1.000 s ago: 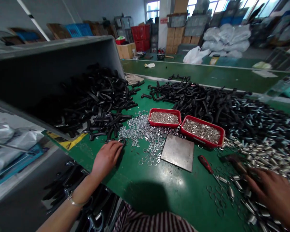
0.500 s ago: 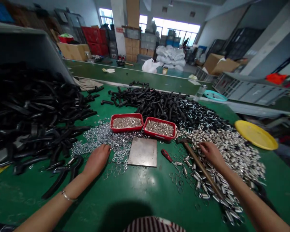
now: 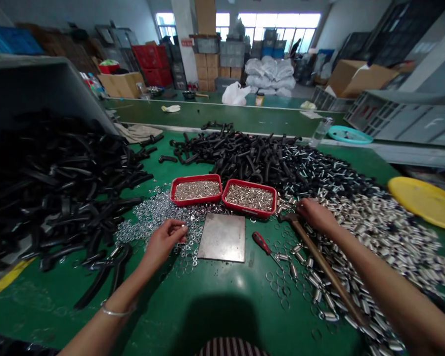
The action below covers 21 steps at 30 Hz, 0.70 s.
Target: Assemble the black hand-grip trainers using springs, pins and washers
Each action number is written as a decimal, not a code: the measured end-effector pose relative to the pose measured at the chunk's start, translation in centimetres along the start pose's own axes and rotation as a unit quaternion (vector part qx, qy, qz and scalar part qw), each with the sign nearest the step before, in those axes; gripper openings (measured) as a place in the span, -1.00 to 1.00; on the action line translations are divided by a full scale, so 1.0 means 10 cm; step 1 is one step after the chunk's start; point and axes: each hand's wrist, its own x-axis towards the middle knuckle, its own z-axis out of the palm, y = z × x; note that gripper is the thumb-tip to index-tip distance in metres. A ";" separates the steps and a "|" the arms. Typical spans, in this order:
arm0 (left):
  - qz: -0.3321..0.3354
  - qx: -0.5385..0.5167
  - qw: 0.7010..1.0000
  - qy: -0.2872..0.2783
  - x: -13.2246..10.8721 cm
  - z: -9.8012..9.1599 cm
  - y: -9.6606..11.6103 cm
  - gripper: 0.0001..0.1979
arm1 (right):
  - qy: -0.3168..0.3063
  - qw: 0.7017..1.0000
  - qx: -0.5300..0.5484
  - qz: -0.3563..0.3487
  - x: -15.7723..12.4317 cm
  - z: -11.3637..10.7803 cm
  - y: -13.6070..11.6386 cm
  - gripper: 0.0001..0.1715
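My left hand (image 3: 166, 239) is raised slightly over the scattered metal nuts (image 3: 154, 212), its thumb and fingers pinched together. A small bright spot shows at its fingertips, too small to name. My right hand (image 3: 316, 215) reaches down at the left edge of a heap of silvery metal sleeves (image 3: 385, 227), fingers bent together; what they grip is hidden. Just beneath it lies a hammer (image 3: 328, 269) with a wooden handle. A square metal plate (image 3: 222, 238) rests between the hands, beside a red-handled screwdriver (image 3: 261, 243).
Two red trays of small metal parts, a left one (image 3: 196, 201) and a right one (image 3: 249, 212), stand behind the plate. Black curved handles (image 3: 241, 155) are heaped beyond them and at the left. Thin rings (image 3: 278, 284) lie near the screwdriver. A yellow lid (image 3: 426, 202) sits far right.
My left hand has lifted and moved right, turning so its pinched fingers show. My right hand has shifted slightly left and up at the sleeves' edge. The view has tilted a little.
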 end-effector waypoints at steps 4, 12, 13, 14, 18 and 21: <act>0.002 -0.099 0.991 -0.087 0.08 0.52 0.23 -0.65 | 0.094 0.973 0.192 0.088 -0.07 -0.14 -0.09 -0.63; 0.028 -0.228 0.958 -0.173 0.21 1.52 0.74 -0.76 | -0.102 0.721 0.680 0.084 -0.22 -0.11 -1.02 -0.68; 0.033 -0.242 0.955 -0.171 0.22 1.56 0.77 -0.77 | -0.101 0.708 0.694 0.088 -0.22 -0.09 -1.10 -0.67; 0.036 -0.257 0.951 -0.170 0.22 1.59 0.78 -0.77 | -0.097 0.705 0.697 0.090 -0.22 -0.07 -1.15 -0.66; 0.017 -0.294 0.939 -0.175 0.17 1.53 0.72 -0.72 | -0.070 0.845 0.529 0.040 -0.27 -0.09 -1.24 -0.67; -0.008 -0.307 0.935 -0.176 0.09 1.43 0.65 -0.70 | -0.017 0.956 0.294 0.011 -0.37 -0.18 -1.32 -0.76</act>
